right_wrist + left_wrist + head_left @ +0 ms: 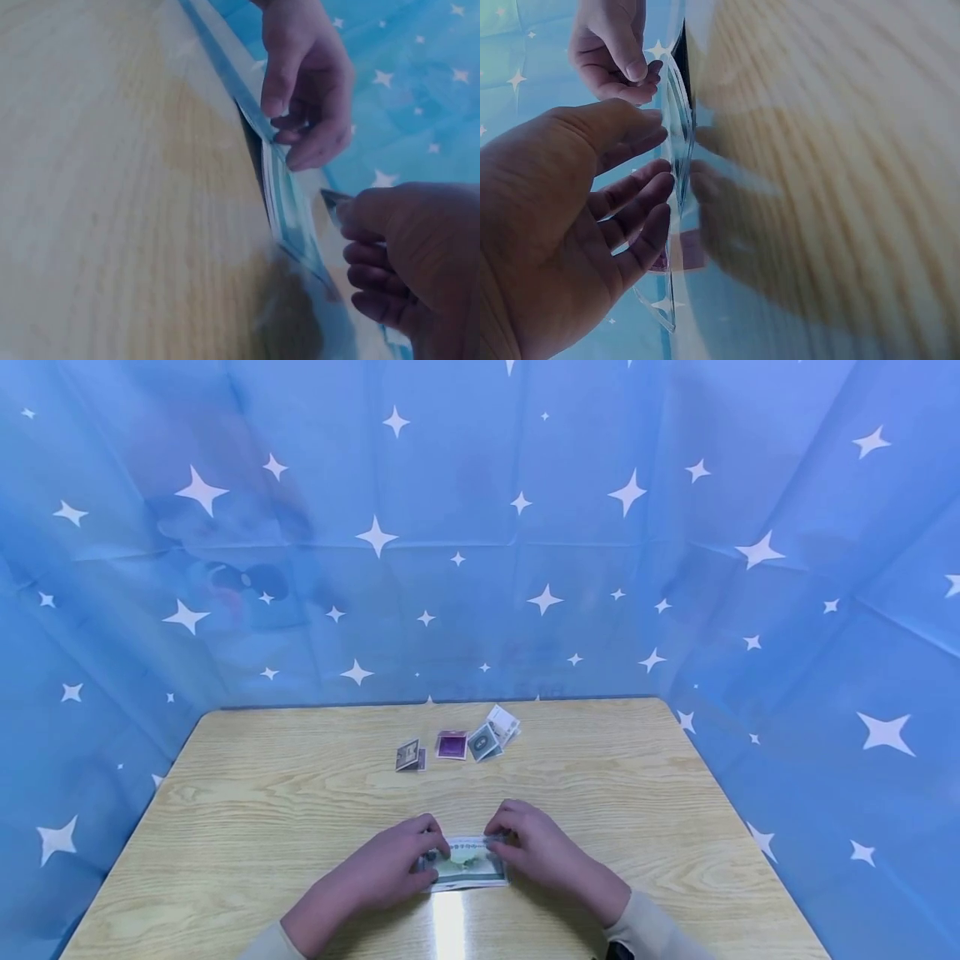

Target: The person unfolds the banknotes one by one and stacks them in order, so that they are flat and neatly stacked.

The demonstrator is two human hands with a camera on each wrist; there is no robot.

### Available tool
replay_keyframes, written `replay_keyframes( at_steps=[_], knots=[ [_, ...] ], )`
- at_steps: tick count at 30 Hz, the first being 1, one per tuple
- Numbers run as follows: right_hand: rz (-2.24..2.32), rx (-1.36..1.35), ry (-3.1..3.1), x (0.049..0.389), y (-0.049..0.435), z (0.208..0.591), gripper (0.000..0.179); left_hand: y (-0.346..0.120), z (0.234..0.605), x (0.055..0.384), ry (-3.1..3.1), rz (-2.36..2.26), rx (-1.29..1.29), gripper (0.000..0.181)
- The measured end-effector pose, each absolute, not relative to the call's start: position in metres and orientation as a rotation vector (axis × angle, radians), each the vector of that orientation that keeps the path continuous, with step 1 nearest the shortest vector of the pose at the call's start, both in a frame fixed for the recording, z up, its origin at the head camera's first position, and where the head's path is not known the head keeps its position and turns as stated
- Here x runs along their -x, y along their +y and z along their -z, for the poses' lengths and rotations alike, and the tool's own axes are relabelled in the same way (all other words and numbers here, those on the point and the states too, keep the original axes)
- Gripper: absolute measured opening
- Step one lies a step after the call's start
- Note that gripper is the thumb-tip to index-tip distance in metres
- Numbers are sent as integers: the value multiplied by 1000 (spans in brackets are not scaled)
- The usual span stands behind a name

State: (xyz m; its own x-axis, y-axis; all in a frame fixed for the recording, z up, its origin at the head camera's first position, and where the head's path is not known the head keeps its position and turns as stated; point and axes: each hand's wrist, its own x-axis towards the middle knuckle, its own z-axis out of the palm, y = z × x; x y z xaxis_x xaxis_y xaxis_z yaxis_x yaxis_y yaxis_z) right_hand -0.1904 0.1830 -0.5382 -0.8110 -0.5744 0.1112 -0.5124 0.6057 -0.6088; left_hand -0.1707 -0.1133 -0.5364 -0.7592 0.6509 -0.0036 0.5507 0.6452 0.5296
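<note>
Hanging beyond the far edge and along both sides, a blue curtain (pixel 465 610) with white stars surrounds the bench (pixel 262 810), which has a pale wood-grain top. At the near middle of the bench, two hands reach in from pale sleeves. The left hand (pixel 397 864) has its fingers spread and loosely bent, their tips against the left end of a green banknote stack (pixel 472 876). The right hand (pixel 532 847) is at the stack's far right corner with fingers bent and thumb close to them; I cannot tell whether it pinches the paper. The stack lies between the hands, long side left to right, slightly bowed off the wood. Well apart on the far side, left to right, are a folded grey paper (pixel 407 755), a purple square (pixel 452 746), a grey-green square (pixel 483 742) and a white paper (pixel 502 722) just beside it.
</note>
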Motion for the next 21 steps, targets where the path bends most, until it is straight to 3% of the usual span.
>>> replay_keyframes(
  at_steps=[9, 21],
  knots=[
    [1234, 605, 2799, 217, 193, 540, 8, -104, 524, 196, 2722, -883, -963, 21],
    [1344, 241, 2856, 262, 204, 544, 13, -81, 515, 264, 2714, -1208, -781, 15]
  ],
)
